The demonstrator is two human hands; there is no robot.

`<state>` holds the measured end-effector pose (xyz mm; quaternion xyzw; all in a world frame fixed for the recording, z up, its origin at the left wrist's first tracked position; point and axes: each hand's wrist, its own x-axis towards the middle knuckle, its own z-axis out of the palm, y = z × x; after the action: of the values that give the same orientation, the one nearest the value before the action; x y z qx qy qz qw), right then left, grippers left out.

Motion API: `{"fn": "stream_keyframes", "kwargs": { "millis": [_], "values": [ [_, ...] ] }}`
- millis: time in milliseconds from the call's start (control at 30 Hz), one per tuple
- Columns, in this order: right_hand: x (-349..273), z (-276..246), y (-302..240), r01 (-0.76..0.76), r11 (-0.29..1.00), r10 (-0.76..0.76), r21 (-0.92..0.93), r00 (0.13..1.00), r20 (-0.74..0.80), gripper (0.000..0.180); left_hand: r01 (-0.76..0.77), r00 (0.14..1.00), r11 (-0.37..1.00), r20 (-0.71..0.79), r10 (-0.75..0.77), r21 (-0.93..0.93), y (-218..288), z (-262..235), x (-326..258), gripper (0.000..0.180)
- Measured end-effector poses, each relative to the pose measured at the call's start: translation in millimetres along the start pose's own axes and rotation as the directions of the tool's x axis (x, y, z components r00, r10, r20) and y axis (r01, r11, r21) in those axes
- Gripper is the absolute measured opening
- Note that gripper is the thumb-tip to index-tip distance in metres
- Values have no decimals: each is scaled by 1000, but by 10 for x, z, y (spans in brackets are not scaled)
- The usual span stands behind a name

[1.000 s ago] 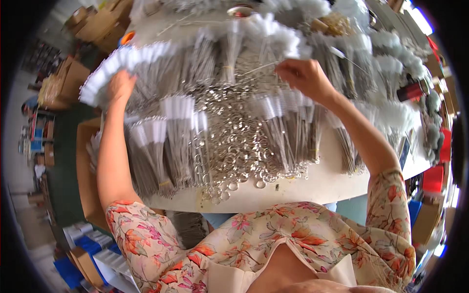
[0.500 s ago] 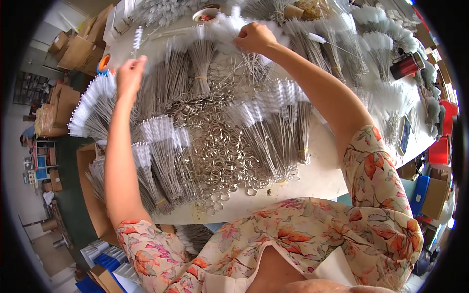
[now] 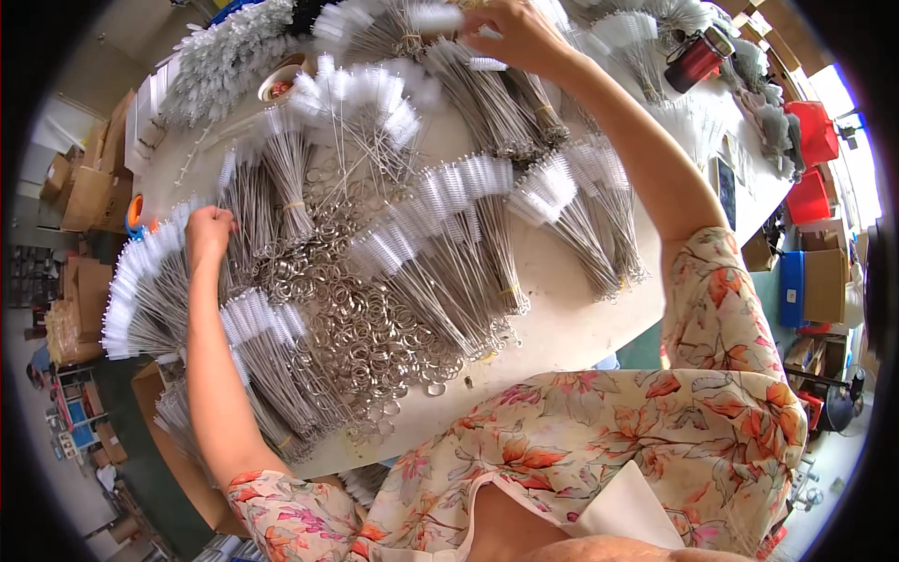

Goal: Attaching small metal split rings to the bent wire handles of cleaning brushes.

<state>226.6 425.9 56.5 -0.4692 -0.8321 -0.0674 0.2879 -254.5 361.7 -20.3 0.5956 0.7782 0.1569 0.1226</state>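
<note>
Straight tube brushes with white bristle heads and thin wire stems lie in bundles over the table. My left hand [image 3: 208,235] is closed beside a fan of brushes [image 3: 154,281] at the table's left; whatever is in its fingers is hidden. At the far side, my right hand [image 3: 513,36] reaches over a brush bundle [image 3: 408,37], its slightly blurred fingers partly curled with a gap between them. Loose metal rings [image 3: 375,328] form a heap in the middle. Just beyond them, several brushes [image 3: 370,108] spread in a loose, criss-crossed pile.
A small round bowl [image 3: 279,86] and a mound of white bristly pieces [image 3: 229,66] are at the far left. Orange-handled scissors [image 3: 137,215] lie by the left edge. A dark red cup [image 3: 698,60] and a phone [image 3: 726,192] are at the right.
The view has swung to the right. My left hand has come down from the raised brush it held to beside the left bundles. My right hand has left the loose pile for the far bundles.
</note>
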Motion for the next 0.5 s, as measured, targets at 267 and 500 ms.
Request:
{"fn": "stream_keyframes", "kwargs": {
  "millis": [267, 500],
  "values": [
    [-395, 361, 605, -75, 989, 101, -129, 973, 207, 16, -208, 887, 970, -442, 134, -124, -62, -357, 98, 17],
    [89, -161, 664, 135, 853, -190, -504, 980, -59, 17, -209, 954, 598, -296, -49, -774, 543, -826, -901, 27]
  ]
}}
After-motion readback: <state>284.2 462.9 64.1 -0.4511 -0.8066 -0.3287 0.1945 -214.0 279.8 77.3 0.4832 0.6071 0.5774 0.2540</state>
